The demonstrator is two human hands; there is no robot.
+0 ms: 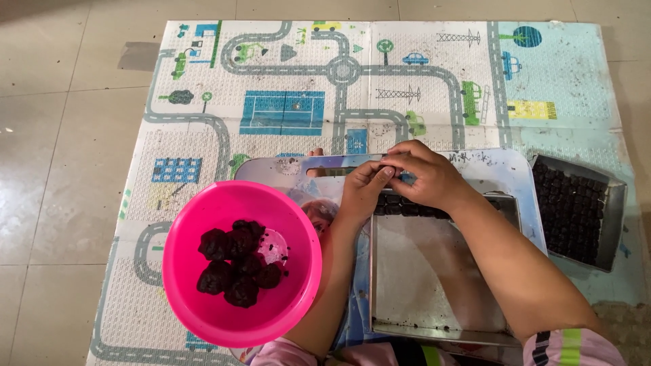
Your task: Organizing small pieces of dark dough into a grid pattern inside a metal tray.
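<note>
Dark, soft paste is being pinched into a small pellet between the fingertips of the left hand and the right hand, both closing narrowly on it. They are working over a shallow rectangular steel tray holding one row of dark pellets. Beside it, a round pink plastic bowl is holding dark lumps; a second steel tray, filled, is sitting right on the printed road-pattern mat.

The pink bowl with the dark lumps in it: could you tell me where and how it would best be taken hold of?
Probably by the rim of the pink bowl on its left, outer side, coming from the left. The bowl stands upright and open with dark lumps piled in the middle, so the rim is free. Its right edge lies close against the left forearm, and both the left hand and right hand are busy above the metal tray.
</note>
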